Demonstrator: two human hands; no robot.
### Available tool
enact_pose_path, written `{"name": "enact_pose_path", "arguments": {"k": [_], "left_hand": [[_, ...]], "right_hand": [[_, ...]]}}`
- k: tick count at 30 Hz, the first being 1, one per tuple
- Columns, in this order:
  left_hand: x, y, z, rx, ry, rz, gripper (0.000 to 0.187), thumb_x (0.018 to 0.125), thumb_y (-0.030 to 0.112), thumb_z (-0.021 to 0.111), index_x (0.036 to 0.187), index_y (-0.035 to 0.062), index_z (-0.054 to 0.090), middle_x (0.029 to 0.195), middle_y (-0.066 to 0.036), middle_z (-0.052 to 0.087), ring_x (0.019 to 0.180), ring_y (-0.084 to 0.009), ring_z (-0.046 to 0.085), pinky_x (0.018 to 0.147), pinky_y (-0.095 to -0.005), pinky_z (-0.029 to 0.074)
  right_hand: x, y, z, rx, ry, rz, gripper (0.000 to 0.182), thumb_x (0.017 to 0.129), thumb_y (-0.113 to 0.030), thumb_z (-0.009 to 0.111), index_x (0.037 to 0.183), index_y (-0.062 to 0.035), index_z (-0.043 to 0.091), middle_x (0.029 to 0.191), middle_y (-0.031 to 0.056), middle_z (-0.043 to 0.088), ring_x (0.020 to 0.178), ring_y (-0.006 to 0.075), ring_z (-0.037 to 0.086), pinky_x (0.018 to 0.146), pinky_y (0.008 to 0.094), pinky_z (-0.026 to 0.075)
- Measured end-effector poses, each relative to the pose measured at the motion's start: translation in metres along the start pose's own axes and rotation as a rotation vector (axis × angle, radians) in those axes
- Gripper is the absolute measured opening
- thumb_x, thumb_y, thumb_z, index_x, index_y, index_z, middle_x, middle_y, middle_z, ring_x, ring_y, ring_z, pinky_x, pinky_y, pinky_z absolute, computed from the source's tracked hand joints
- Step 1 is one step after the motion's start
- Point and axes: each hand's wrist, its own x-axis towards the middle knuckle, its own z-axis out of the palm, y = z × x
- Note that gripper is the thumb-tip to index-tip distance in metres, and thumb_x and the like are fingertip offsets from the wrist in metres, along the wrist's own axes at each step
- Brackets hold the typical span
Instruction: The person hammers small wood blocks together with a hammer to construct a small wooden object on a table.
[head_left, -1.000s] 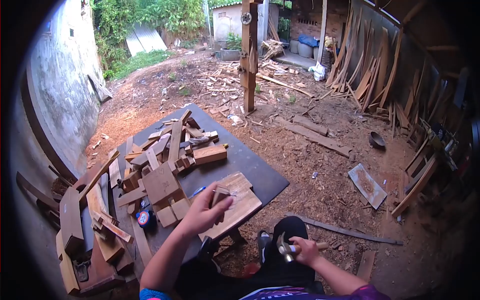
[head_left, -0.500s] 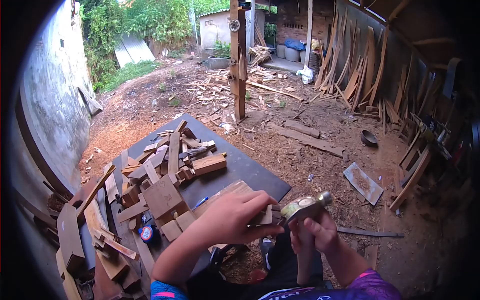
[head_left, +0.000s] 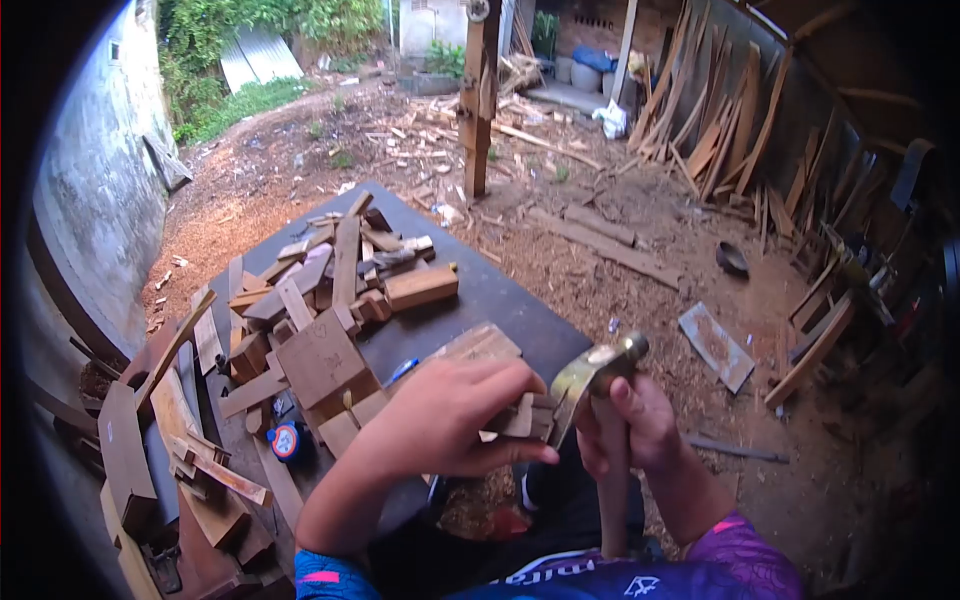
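At the near edge of the table [head_left: 500, 300], a small wood block [head_left: 525, 418] lies under the left hand [head_left: 445, 420], whose fingers press around it. Just right of it, the right hand [head_left: 630, 425] has its fingers wrapped around a hammer [head_left: 600, 385]; the handle runs down toward the person and the head touches the block's right end. Scrap offcuts [head_left: 330, 290] are piled farther left.

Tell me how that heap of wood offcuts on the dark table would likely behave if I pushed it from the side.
The heap of wood offcuts looks loosely stacked, strips crossing at odd angles, so it would probably shift piece by piece rather than slide together. The thin strips on top seem light and apt to topple. The thicker block at its edge would likely just slide flat on the table.
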Motion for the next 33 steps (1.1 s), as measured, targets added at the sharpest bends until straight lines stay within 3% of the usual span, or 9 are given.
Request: {"name": "enact_pose_path", "arguments": {"k": [6, 14, 17, 20, 23, 25, 28, 32, 33], "left_hand": [[-0.002, -0.019, 0.007, -0.342, 0.013, -0.117, 0.082, 0.081, 0.080, 0.072, 0.103, 0.0018, 0.065, 0.079, -0.006, 0.065, 0.071, -0.0196, 0.067, 0.067, -0.0319, 0.053], [0.002, -0.022, 0.023, -0.268, 0.144, -0.133, 0.066, 0.097, 0.066, 0.065, 0.103, 0.0005, 0.064, 0.077, -0.006, 0.064, 0.068, -0.0181, 0.065, 0.065, -0.0302, 0.050], [0.002, -0.020, 0.019, -0.260, 0.092, -0.242, 0.041, 0.097, 0.039, 0.075, 0.103, 0.0000, 0.064, 0.080, -0.019, 0.062, 0.075, -0.0392, 0.064, 0.066, -0.0411, 0.048], [0.006, -0.014, 0.026, -0.297, 0.085, -0.369, 0.038, 0.100, 0.036, 0.072, 0.094, -0.0006, 0.062, 0.075, -0.020, 0.058, 0.067, -0.0393, 0.059, 0.061, -0.0412, 0.043], [0.002, -0.017, 0.045, -0.451, 0.090, -0.466, 0.046, 0.104, 0.041, 0.068, 0.084, 0.0005, 0.059, 0.066, -0.011, 0.051, 0.061, -0.0199, 0.049, 0.059, -0.0377, 0.040], [0.001, -0.020, 0.053, -0.550, 0.036, -0.581, 0.052, 0.105, 0.046, 0.066, 0.080, 0.0013, 0.056, 0.063, -0.005, 0.047, 0.066, -0.0088, 0.043, 0.058, -0.0358, 0.039], [0.000, -0.019, 0.059, -0.570, 0.020, -0.575, 0.052, 0.105, 0.045, 0.066, 0.079, 0.0015, 0.055, 0.062, -0.005, 0.049, 0.063, -0.0097, 0.045, 0.057, -0.0354, 0.039], [0.001, 0.000, 0.055, -0.565, 0.055, -0.507, 0.048, 0.103, 0.042, 0.071, 0.081, 0.0012, 0.058, 0.062, -0.007, 0.051, 0.060, -0.0120, 0.046, 0.057, -0.0344, 0.040], [0.002, 0.003, 0.054, -0.534, 0.080, -0.473, 0.046, 0.102, 0.041, 0.072, 0.082, 0.0010, 0.059, 0.062, -0.007, 0.052, 0.060, -0.0127, 0.047, 0.057, -0.0342, 0.040]], "right_hand": [[0.001, -0.006, 0.008, 0.063, -0.009, 0.089, 0.048, 0.109, -0.047, 0.055, 0.118, -0.0002, 0.055, 0.083, 0.0102, 0.060, 0.053, 0.0168, 0.059, 0.046, 0.0285, 0.049], [0.000, -0.009, 0.005, -0.036, -0.007, 0.088, 0.035, 0.110, -0.033, 0.057, 0.124, -0.0014, 0.050, 0.082, 0.0078, 0.057, 0.053, 0.0134, 0.057, 0.047, 0.0278, 0.050], [-0.002, -0.016, 0.009, -0.093, 0.017, 0.075, 0.029, 0.110, -0.023, 0.058, 0.126, -0.0012, 0.048, 0.083, 0.0056, 0.057, 0.055, 0.0102, 0.057, 0.048, 0.0262, 0.049], [-0.006, -0.032, 0.006, -0.303, 0.038, 0.114, 0.033, 0.108, -0.018, 0.060, 0.132, 0.0001, 0.048, 0.089, 0.0083, 0.061, 0.059, 0.0133, 0.061, 0.053, 0.0290, 0.053], [-0.017, -0.039, -0.008, -0.782, 0.023, -0.013, 0.041, 0.104, -0.015, 0.065, 0.137, 0.0006, 0.048, 0.100, 0.0132, 0.067, 0.072, 0.0227, 0.070, 0.067, 0.0348, 0.057], [-0.019, -0.035, -0.015, -1.176, 0.022, -0.339, 0.047, 0.098, -0.014, 0.071, 0.139, -0.0007, 0.051, 0.111, 0.0170, 0.072, 0.098, 0.0354, 0.075, 0.089, 0.0408, 0.057], [-0.031, -0.036, -0.012, -1.162, 0.034, -0.346, 0.050, 0.094, -0.006, 0.075, 0.137, 0.0017, 0.052, 0.114, 0.0118, 0.067, 0.101, 0.0247, 0.070, 0.090, 0.0363, 0.055], [-0.033, -0.063, -0.005, -0.465, 0.040, 0.315, 0.038, 0.105, -0.019, 0.065, 0.134, -0.0018, 0.048, 0.091, 0.0078, 0.064, 0.061, 0.0166, 0.066, 0.057, 0.0317, 0.055], [-0.029, -0.062, 0.000, -0.314, 0.047, 0.297, 0.025, 0.109, -0.020, 0.058, 0.120, -0.0004, 0.048, 0.081, 0.0040, 0.053, 0.054, 0.0121, 0.057, 0.048, 0.0302, 0.051]]}}
